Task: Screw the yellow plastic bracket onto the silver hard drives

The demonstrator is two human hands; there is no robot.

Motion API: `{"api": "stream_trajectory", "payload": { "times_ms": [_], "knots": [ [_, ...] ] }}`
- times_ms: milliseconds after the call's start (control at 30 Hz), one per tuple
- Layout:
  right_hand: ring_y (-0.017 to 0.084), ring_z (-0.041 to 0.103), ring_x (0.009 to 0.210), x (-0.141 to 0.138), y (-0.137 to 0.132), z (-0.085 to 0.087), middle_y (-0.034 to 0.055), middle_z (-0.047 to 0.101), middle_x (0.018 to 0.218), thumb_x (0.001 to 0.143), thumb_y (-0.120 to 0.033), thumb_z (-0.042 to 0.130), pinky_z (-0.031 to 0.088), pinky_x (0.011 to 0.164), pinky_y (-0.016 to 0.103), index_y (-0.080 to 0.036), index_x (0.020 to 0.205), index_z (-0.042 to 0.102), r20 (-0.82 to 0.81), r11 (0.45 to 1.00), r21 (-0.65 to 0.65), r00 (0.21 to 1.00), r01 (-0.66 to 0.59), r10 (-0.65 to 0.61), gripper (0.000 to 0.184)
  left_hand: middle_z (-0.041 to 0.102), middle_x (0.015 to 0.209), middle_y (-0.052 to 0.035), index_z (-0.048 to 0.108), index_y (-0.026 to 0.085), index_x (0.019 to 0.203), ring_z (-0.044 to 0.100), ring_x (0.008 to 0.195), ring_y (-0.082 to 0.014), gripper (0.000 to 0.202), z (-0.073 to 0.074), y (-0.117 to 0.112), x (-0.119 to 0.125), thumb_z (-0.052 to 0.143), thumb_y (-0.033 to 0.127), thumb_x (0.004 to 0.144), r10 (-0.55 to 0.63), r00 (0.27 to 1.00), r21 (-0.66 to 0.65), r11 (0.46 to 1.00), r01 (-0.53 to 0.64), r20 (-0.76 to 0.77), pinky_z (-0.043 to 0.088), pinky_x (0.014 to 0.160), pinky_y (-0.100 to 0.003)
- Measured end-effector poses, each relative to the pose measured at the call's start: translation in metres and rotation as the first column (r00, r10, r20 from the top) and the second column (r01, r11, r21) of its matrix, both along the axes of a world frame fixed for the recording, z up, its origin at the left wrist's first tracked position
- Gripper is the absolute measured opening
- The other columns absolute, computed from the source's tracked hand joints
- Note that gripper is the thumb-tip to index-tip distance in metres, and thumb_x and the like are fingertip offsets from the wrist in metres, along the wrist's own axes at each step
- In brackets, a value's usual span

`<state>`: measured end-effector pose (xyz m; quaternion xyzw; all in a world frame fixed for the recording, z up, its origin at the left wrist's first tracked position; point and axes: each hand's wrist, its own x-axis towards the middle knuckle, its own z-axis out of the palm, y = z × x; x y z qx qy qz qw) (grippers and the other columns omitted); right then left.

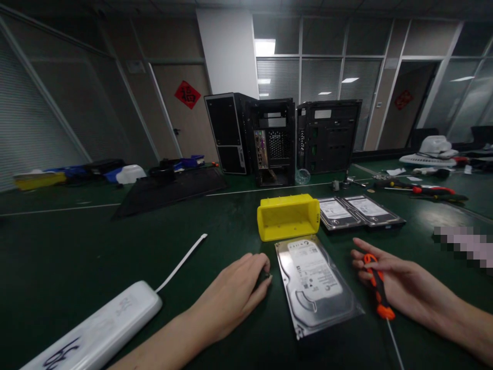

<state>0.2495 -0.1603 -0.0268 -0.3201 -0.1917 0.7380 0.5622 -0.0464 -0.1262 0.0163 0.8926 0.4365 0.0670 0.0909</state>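
A hard disk drive [316, 288] with a white label lies flat on the green table between my hands. Left of it, my left hand [242, 288] rests with fingers curled in toward the thumb; anything in that pinch is hidden or too small to name. On the right side, my right hand [396, 282] holds a screwdriver [377, 288] by its orange and black handle, under the thumb, its shaft pointing down toward me. Just behind the drive, a yellow plastic bin [288, 234] faces me with its open side. Two more hard disk drives [348, 224] lie side by side behind and right.
A white power strip [100, 326] with a white cable tie beside it is at lower left. Black computer cases [273, 139] stand at the back. Further right are pliers and other tools [427, 190] and a white cap [433, 149]. A dark panel [173, 192] lies back left.
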Motion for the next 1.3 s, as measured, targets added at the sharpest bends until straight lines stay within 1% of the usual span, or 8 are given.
{"api": "stream_trajectory", "payload": {
  "times_ms": [133, 333, 467, 567, 700, 967, 1133, 1300],
  "knots": [
    [0.013, 0.063, 0.079, 0.001, 0.0, -0.002, 0.0075, 0.056, 0.1, 0.075, 0.007, 0.047, 0.052, 0.074, 0.03, -0.021, 0.128, 0.031, 0.015, 1.0, -0.02, 1.0, 0.002, -0.002, 0.062, 0.053, 0.087, -0.002, 0.049, 0.02, 0.095, 0.051, 0.077, -0.0164, 0.013, -0.004, -0.001, 0.001, 0.039, 0.026, 0.088, 0.002, 1.0, 0.035, 0.999, -0.001, -0.019, 0.04, 0.067, -0.027],
    [0.011, 0.063, 0.07, 0.001, -0.001, 0.001, 0.0056, 0.057, 0.092, 0.079, 0.003, 0.047, 0.053, 0.059, 0.023, -0.022, 0.128, 0.031, 0.001, 0.999, -0.047, 1.0, -0.017, 0.017, 0.057, 0.053, 0.086, -0.0013, 0.049, 0.019, 0.091, 0.051, 0.075, -0.0154, 0.013, -0.007, -0.001, 0.002, 0.037, 0.024, 0.09, -0.001, 1.0, 0.025, 1.0, 0.002, -0.015, 0.04, 0.065, -0.027],
    [0.01, 0.061, 0.066, -0.001, -0.004, 0.005, 0.0049, 0.056, 0.088, 0.079, 0.003, 0.047, 0.052, 0.056, 0.022, -0.021, 0.128, 0.032, 0.015, 0.999, -0.052, 1.0, -0.007, 0.008, 0.057, 0.053, 0.093, -0.0014, 0.047, 0.021, 0.101, 0.052, 0.082, -0.016, 0.014, -0.009, -0.001, 0.0, 0.04, 0.022, 0.089, -0.023, 1.0, 0.031, 0.999, 0.022, 0.018, 0.041, 0.071, -0.028],
    [0.009, 0.06, 0.062, -0.001, -0.005, 0.006, 0.0042, 0.056, 0.084, 0.079, 0.002, 0.047, 0.051, 0.053, 0.021, -0.02, 0.127, 0.032, 0.012, 0.998, -0.053, 1.0, -0.018, 0.018, 0.056, 0.052, 0.096, -0.0016, 0.048, 0.021, 0.099, 0.051, 0.083, -0.0162, 0.014, -0.008, -0.002, 0.002, 0.04, 0.019, 0.088, -0.041, 0.999, 0.056, 0.998, 0.041, -0.013, 0.042, 0.072, -0.028],
    [0.009, 0.059, 0.06, -0.001, -0.005, 0.004, 0.0039, 0.057, 0.084, 0.078, 0.002, 0.048, 0.05, 0.052, 0.021, -0.021, 0.126, 0.034, -0.002, 0.999, -0.036, 0.999, -0.033, 0.033, 0.054, 0.052, 0.094, -0.0024, 0.049, 0.019, 0.096, 0.051, 0.082, -0.0168, 0.013, -0.002, -0.006, 0.006, 0.04, 0.019, 0.088, -0.008, 0.999, 0.039, 0.999, 0.009, -0.032, 0.043, 0.068, -0.028],
    [0.009, 0.058, 0.062, -0.002, -0.004, 0.005, 0.0028, 0.058, 0.082, 0.075, 0.001, 0.053, 0.047, 0.046, 0.019, -0.02, 0.118, 0.042, 0.025, 0.999, -0.035, 0.999, -0.032, 0.033, 0.049, 0.053, 0.091, -0.0013, 0.049, 0.019, 0.094, 0.051, 0.08, -0.0145, 0.01, -0.004, -0.007, 0.013, 0.041, 0.024, 0.089, 0.025, 0.968, -0.094, 0.996, -0.001, 0.249, 0.042, 0.067, -0.026],
    [0.008, 0.057, 0.059, -0.002, -0.005, 0.007, 0.0026, 0.058, 0.079, 0.075, 0.001, 0.053, 0.044, 0.042, 0.015, -0.019, 0.114, 0.046, 0.016, 0.998, -0.025, 0.998, -0.053, 0.054, 0.044, 0.053, 0.092, -0.001, 0.051, 0.019, 0.09, 0.05, 0.083, -0.0143, 0.01, -0.007, -0.002, 0.014, 0.043, 0.025, 0.089, 0.014, 0.949, -0.147, 0.989, 0.034, 0.315, 0.041, 0.072, -0.026],
    [0.008, 0.056, 0.06, -0.002, -0.004, 0.005, 0.0018, 0.057, 0.078, 0.074, 0.0, 0.055, 0.045, 0.042, 0.015, -0.019, 0.108, 0.052, 0.023, 0.998, -0.008, 0.998, -0.065, 0.065, 0.039, 0.054, 0.09, -0.0008, 0.051, 0.02, 0.092, 0.05, 0.081, -0.0155, 0.014, -0.02, 0.008, 0.001, 0.043, 0.03, 0.088, 0.13, 0.93, -0.087, 0.991, -0.106, 0.343, 0.041, 0.072, -0.028]
  ]
}}
